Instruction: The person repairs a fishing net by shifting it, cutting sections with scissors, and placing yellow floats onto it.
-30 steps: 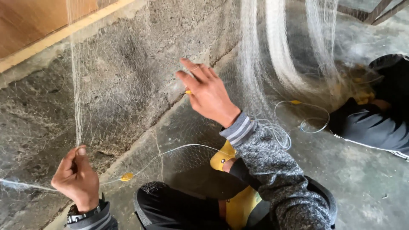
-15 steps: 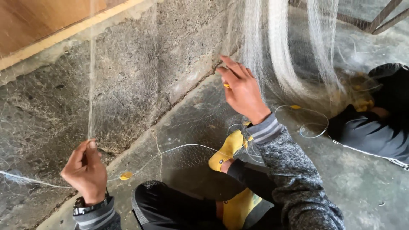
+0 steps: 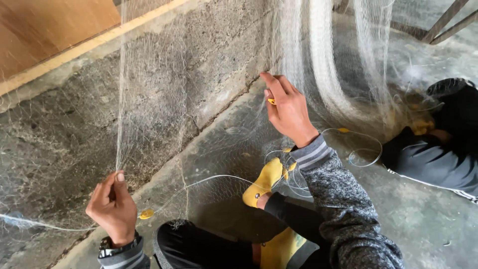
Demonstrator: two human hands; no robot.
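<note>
A fine, pale fishing net (image 3: 164, 99) is hanging in front of a rough grey concrete wall (image 3: 219, 45) and spilling in bunched white folds (image 3: 318, 55) onto the concrete floor (image 3: 428, 219). No packages or signs are showing; the only colour marks are small yellow floats, one lying on the floor line (image 3: 146, 214) near the left hand. The left hand (image 3: 113, 206) is rising low at the left, wrist bent up, thumb and forefinger pinching together on a vertical strand of the net. The right hand (image 3: 286, 109) is reaching higher and further out, fingers curling closed on a small yellow tool (image 3: 271, 101) against the mesh. Yellow slippers (image 3: 266, 179) are sitting below the right sleeve
</note>
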